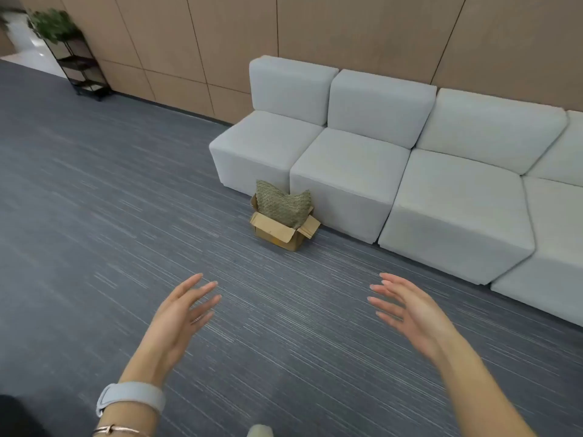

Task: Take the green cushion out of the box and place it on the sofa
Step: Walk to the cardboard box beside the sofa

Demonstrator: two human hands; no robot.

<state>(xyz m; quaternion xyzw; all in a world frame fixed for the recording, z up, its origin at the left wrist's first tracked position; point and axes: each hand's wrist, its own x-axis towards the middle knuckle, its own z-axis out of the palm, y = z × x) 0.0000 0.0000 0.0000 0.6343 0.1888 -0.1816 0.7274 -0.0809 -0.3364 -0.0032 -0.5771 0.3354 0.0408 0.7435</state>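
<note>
Both hands spread empty, well short of box.

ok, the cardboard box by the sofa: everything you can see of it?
The cardboard box is small, plain brown and open-topped, flaps folded outward. It sits upright on the grey carpet, at the front base of the light grey sofa; contact with it is unclear. The green cushion stands in it, corners poking up. Neither hand touches it.

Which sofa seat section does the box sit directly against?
The second seat section from the left end; the cardboard box stands at its front left corner, by the first section's seam.
</note>
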